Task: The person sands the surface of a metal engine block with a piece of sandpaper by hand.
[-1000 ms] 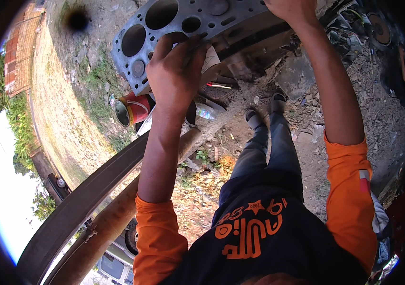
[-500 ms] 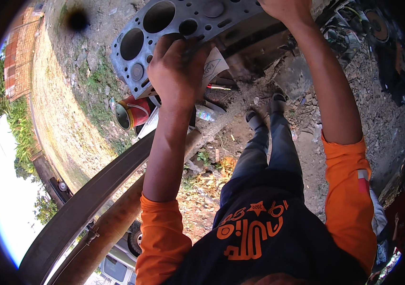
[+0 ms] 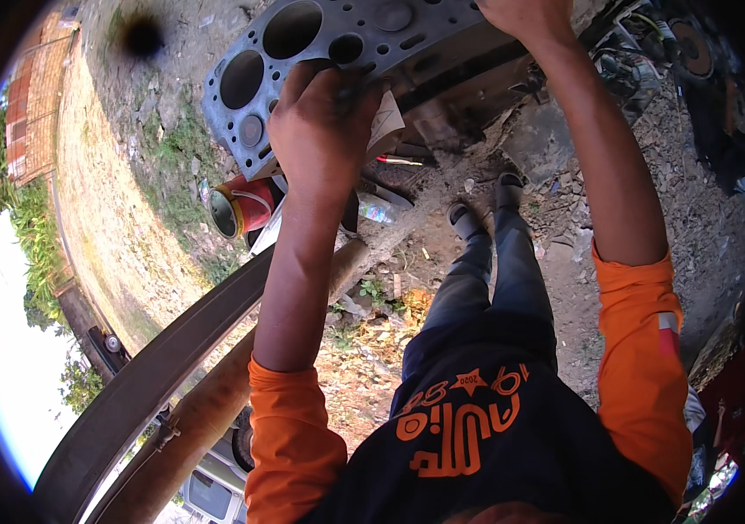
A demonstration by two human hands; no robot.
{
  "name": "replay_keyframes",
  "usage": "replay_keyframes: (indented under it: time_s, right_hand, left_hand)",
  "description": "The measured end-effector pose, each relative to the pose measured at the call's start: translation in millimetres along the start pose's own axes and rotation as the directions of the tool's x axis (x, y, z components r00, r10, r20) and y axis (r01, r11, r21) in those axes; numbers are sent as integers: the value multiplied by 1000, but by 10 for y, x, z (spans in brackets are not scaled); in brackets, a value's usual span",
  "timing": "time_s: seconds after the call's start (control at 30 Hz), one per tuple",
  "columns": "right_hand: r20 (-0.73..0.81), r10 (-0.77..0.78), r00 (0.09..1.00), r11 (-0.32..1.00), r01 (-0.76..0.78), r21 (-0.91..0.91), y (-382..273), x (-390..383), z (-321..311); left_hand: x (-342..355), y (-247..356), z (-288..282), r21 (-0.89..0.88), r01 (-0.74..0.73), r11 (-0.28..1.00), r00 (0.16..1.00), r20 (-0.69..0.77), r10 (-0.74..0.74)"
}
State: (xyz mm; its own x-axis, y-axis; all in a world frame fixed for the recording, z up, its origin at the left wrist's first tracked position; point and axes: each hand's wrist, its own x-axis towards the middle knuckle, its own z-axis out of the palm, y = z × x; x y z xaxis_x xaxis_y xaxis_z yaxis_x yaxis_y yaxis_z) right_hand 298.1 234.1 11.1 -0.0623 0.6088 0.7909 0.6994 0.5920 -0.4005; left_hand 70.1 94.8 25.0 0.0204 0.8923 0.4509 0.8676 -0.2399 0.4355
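A grey metal engine block (image 3: 320, 52) with large round bores and small bolt holes fills the top of the head view. My left hand (image 3: 324, 131) presses a folded piece of pale paper (image 3: 386, 122) against the block's near edge, fingers closed around it. My right hand (image 3: 525, 13) rests on the block's top surface at the upper edge of the picture; its fingers are cut off by the frame. Both arms wear orange sleeves.
A red can (image 3: 241, 205) lies on the dirt below the block, beside a plastic bottle (image 3: 381, 210). A long dark curved strip (image 3: 163, 367) and a brown pipe (image 3: 206, 419) run across the lower left. My legs and shoes (image 3: 482, 210) stand on littered ground; scrap parts (image 3: 652, 61) lie upper right.
My left hand has slid slightly along the block's near edge with the paper. The right hand stays in place on top.
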Motion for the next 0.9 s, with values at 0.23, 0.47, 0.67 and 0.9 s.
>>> replay_keyframes:
  time_s: [0.23, 0.47, 0.67, 0.9]
  right_hand:
    - [-8, 4, 1000, 999, -4, -53, -3, 12, -37]
    - [-8, -2, 1000, 999, 2, -38, -12, 18, -26]
    - [4, 6, 1000, 1000, -6, 12, -42, -23, 33]
    - [-35, -29, 999, 999, 28, -27, -1, 20, -69]
  left_hand:
    - [98, 65, 65, 28, -23, 999, 999, -24, 24]
    - [169, 49, -77, 39, -6, 999, 997, 78, 3]
    - [147, 97, -65, 105, 46, 993, 996, 66, -53]
    - [142, 113, 25, 56, -3, 998, 1000, -8, 4]
